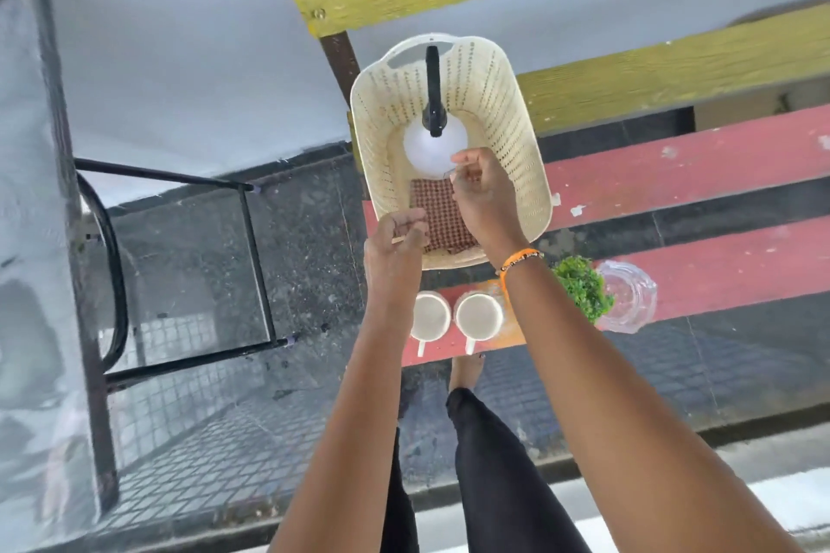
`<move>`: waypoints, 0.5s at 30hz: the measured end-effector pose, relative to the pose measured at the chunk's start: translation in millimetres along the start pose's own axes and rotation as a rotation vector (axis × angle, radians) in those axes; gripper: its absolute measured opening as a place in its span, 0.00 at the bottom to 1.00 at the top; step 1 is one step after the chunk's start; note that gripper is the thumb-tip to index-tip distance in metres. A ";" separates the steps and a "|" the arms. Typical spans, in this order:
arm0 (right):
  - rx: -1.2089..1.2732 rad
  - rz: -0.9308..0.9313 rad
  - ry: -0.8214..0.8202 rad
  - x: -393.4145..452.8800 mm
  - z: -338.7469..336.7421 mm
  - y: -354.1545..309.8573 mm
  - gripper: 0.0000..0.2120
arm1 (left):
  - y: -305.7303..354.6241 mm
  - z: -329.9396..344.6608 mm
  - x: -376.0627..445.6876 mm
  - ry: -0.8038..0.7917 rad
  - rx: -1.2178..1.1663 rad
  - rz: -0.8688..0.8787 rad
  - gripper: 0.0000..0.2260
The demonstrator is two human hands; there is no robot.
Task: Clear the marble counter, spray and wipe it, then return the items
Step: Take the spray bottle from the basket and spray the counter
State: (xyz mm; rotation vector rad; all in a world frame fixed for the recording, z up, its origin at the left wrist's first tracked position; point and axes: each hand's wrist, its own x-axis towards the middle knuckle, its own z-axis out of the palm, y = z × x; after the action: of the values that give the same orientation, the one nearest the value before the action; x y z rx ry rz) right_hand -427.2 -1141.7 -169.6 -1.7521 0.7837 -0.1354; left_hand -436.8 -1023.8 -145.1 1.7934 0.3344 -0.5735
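Head view: I have both hands over the cream basket (516,139) at frame centre. My right hand (483,193) pinches something small and clear beside the spray bottle (429,148); my left hand (399,238) is curled, contents unclear. Mugs (478,317) wait lower centre, presumably parked off the counter.

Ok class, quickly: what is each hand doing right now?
Left hand: fingers curled over the basket rim, pinching something thin; cannot tell what.
Right hand: closed inside the basket, holding something small and unclear.

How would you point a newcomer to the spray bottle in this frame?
Find the cream perforated basket on the red bench. Inside, at its far end, beyond a checked cloth, stands the spray bottle. It alone has a round white body and black trigger head.
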 end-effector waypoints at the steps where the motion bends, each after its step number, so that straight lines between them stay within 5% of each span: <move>1: -0.013 -0.014 -0.005 11.4 2.8 -0.1 0.13 | 0.0 1.9 3.4 0.006 -0.012 -0.005 0.08; 6: -0.125 -0.096 -0.054 59.8 18.7 -5.4 0.21 | -0.1 4.9 13.4 0.045 -0.021 -0.008 0.07; 15: -0.169 -0.205 0.074 48.8 22.9 5.6 0.13 | -8.8 -13.6 5.8 0.047 -0.043 -0.026 0.07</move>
State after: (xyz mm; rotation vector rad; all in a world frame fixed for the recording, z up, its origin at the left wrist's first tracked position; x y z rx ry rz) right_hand -381.3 -1151.3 -196.8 -1.9966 0.6830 -0.2798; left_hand -433.6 -1008.6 -152.5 1.7656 0.4000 -0.5391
